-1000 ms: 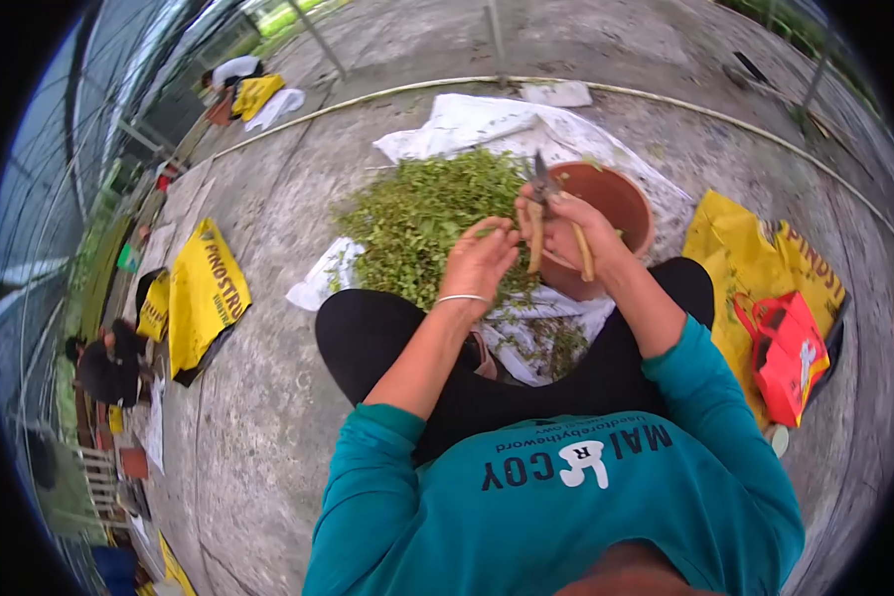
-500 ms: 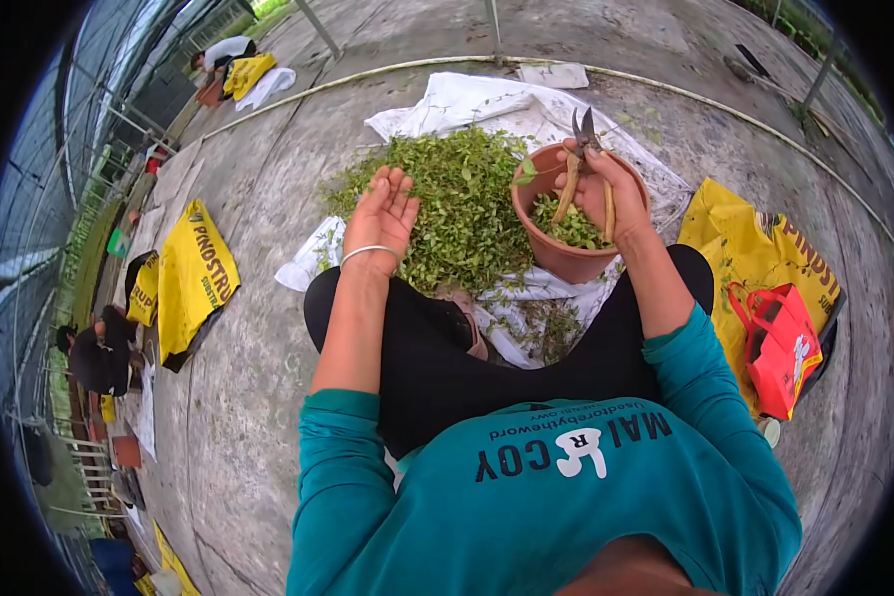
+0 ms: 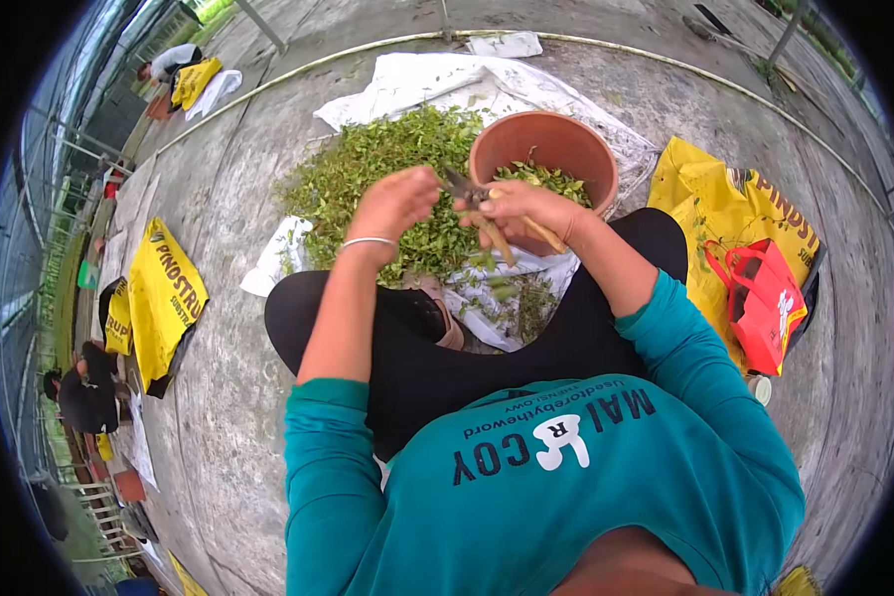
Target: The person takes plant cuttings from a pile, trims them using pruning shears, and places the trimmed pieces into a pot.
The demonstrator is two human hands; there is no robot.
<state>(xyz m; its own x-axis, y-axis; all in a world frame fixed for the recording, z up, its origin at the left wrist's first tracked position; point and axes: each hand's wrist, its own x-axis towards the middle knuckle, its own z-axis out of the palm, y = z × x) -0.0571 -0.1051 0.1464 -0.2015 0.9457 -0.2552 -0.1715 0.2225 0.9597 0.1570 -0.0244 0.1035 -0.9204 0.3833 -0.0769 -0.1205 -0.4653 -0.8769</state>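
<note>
My right hand [image 3: 526,207] is wrapped around pruning shears [image 3: 497,221] with worn tan handles, their blades pointing up and left. Close to the blades, my left hand [image 3: 395,207] has its fingers curled together; whatever they pinch is too small to make out. Below both hands, a blurred green sprig [image 3: 502,289] is in the air. A heap of leafy green cuttings [image 3: 368,164] lies on a white sheet [image 3: 407,81]. Beside it, behind my right hand, stands a brown pot [image 3: 596,164] with cut leaves inside.
A yellow sack [image 3: 685,204] and a red bag [image 3: 760,308] lie to the right. Another yellow sack [image 3: 164,298] is on the left. One person [image 3: 87,392] crouches at the far left, another [image 3: 174,62] at the upper left. A pale pipe [image 3: 338,62] crosses the floor.
My left hand has come from the left, open and palm up, to the shears, its fingers now curled. The shears have moved from over the pot down and left. The view has shifted.
</note>
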